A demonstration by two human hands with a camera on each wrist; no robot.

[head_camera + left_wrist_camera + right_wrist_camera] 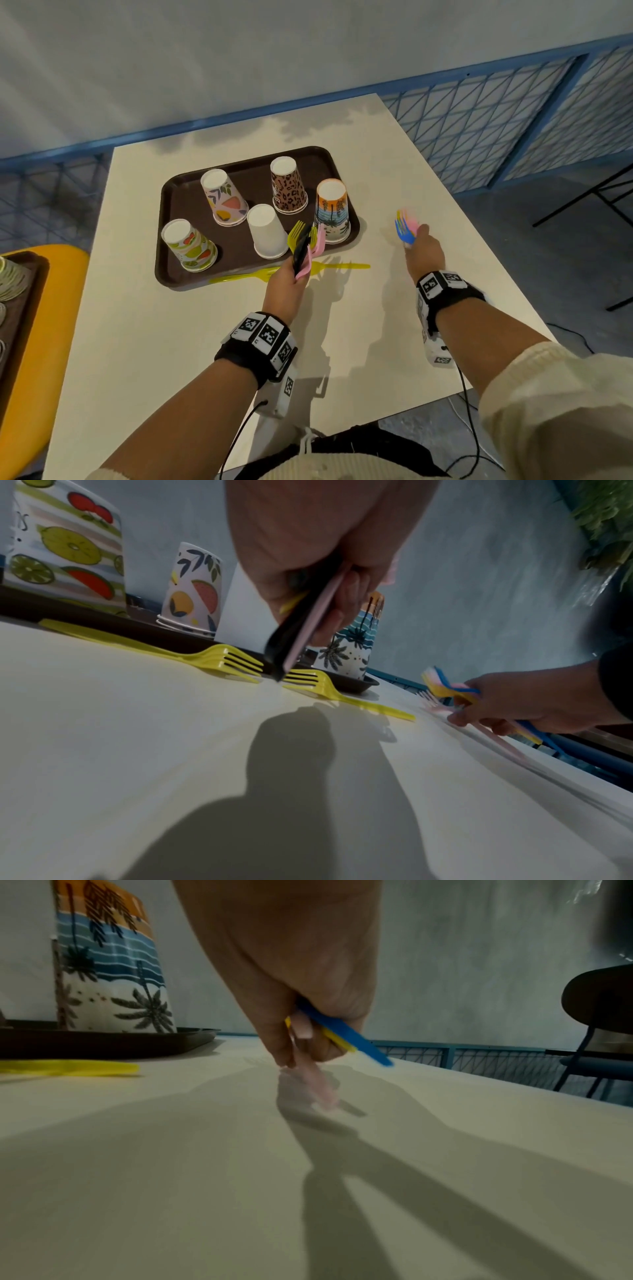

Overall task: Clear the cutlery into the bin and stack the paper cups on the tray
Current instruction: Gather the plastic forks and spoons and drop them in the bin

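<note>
My left hand (286, 281) grips plastic forks (306, 245), two yellow forks (291, 272) lying just beneath; right hand (424, 250) pinches blue-pink-yellow forks (406, 222)

Both arms outstretched, left hand (286, 279) and right hand (424, 248) each in a curled grip

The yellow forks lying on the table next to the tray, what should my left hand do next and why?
Probably lower the left hand and pick up the two yellow forks, the only cutlery seen loose on the table, just beside the tray. It already grips a bundle of forks right above them, while the right hand holds its own bunch farther away.
</note>
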